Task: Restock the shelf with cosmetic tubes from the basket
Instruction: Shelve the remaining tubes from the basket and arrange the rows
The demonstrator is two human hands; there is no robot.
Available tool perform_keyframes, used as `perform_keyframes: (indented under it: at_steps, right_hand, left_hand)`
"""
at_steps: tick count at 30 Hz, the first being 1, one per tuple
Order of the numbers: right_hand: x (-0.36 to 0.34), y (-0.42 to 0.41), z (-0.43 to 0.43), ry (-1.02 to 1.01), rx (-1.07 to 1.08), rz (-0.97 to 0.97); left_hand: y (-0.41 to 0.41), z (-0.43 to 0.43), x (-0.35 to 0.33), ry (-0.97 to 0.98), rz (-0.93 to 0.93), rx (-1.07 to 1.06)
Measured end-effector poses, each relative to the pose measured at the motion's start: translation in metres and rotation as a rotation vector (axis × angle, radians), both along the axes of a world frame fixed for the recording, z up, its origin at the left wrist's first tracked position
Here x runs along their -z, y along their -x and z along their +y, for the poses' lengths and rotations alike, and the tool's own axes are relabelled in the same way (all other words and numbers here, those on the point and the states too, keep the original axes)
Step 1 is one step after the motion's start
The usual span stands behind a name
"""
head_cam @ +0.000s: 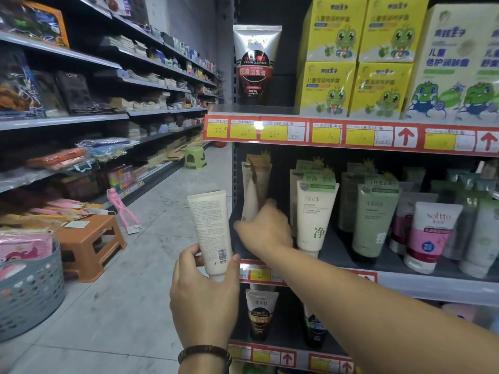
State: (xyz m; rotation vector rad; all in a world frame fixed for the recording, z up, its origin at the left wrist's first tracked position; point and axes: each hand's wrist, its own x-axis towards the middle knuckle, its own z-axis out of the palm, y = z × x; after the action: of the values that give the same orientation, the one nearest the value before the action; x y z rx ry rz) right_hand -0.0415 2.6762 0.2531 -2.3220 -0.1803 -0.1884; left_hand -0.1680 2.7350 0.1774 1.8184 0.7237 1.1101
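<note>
My left hand grips a cream-white tube upright by its cap end, its printed back and barcode facing me, just in front of the shelf's left end. My right hand reaches into the middle shelf and holds a beige tube that leans at the far left of the row. Beside it stand a white tube with green lettering, a pale green tube and a pink-and-white tube. The grey perforated basket stands on the floor at the left edge.
An orange plastic stool stands next to the basket and a green stool farther down the aisle. Yellow boxes and a silver-and-black tube fill the upper shelf. Dark tubes stand on the lower shelf. Stocked shelves line the aisle's left side.
</note>
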Motion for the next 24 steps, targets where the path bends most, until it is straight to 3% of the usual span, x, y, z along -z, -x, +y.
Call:
perform_keyframes:
  at_steps: [24]
  right_hand:
    - [0.0014,-0.0064,0.0033,0.035,0.061,0.055]
  left_hand:
    - [0.0021,0.0024,0.0001,0.010,-0.010,0.038]
